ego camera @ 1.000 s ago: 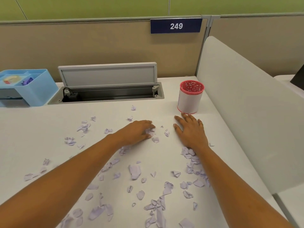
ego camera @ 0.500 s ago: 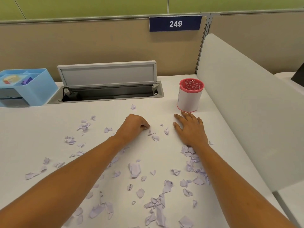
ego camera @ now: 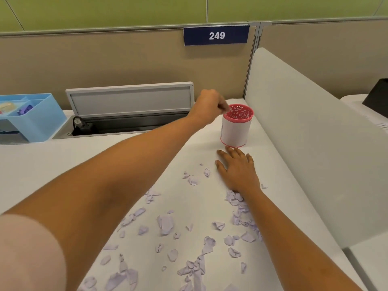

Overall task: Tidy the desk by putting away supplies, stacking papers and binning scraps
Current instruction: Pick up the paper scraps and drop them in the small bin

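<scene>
Leaving scraps (ego camera: pixel 165 224); left hand (ego camera: pixel 210 107) now at bin (ego camera: pixel 236 131).

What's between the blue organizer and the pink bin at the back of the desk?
In the head view, the open cable trough with its raised lid lies between the blue organizer and the pink bin; the left hand hovers at the bin's rim.

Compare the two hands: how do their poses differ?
The left hand is raised at the rim of the cup; the right hand lies on the desk before the cup. Left fingers are curled, right fingers straight. Whether the left holds anything is hidden. Both are bare and near the cup.
</scene>
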`<state>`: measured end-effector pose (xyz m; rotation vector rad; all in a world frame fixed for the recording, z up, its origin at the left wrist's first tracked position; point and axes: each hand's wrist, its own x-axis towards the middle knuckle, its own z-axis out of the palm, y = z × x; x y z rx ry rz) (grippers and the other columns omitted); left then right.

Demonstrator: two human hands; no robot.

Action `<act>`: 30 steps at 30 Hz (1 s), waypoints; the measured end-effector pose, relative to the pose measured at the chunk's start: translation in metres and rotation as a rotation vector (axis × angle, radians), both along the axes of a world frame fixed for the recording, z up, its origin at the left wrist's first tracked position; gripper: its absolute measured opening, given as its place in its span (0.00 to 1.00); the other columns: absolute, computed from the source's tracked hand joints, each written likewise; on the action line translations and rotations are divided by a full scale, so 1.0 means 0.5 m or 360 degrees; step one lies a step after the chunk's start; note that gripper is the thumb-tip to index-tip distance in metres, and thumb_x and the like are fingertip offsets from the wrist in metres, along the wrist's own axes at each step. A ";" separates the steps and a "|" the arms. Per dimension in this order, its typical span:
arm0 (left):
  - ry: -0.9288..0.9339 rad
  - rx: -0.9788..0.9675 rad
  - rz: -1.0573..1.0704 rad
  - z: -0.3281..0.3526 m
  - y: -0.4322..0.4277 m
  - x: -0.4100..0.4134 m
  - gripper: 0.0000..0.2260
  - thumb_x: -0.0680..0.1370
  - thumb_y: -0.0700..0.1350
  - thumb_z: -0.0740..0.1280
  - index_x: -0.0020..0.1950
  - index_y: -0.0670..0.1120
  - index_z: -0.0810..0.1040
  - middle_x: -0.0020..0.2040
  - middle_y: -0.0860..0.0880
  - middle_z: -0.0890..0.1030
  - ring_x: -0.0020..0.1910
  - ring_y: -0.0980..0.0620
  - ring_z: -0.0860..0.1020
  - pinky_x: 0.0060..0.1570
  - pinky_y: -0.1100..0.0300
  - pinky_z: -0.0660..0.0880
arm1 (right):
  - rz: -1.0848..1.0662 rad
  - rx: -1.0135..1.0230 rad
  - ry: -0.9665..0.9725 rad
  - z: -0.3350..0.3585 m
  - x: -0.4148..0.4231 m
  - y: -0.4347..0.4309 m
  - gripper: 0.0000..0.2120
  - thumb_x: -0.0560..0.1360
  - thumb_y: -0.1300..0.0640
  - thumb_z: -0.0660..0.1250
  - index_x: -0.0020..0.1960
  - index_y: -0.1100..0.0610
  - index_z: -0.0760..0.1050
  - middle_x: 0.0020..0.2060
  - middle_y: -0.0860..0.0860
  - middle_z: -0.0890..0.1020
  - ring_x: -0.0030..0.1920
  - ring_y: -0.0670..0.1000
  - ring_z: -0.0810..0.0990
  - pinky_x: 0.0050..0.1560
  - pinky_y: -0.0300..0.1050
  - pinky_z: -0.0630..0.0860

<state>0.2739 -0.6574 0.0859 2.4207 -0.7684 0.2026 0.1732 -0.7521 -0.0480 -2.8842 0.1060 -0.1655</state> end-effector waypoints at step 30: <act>0.0483 0.0596 -0.0345 -0.202 0.143 -0.129 0.20 0.82 0.49 0.52 0.75 0.48 0.59 0.75 0.49 0.60 0.75 0.51 0.57 0.71 0.57 0.53 | -0.0014 0.0027 -0.0007 -0.007 0.003 -0.002 0.22 0.80 0.45 0.50 0.73 0.47 0.59 0.75 0.49 0.59 0.75 0.51 0.54 0.74 0.55 0.48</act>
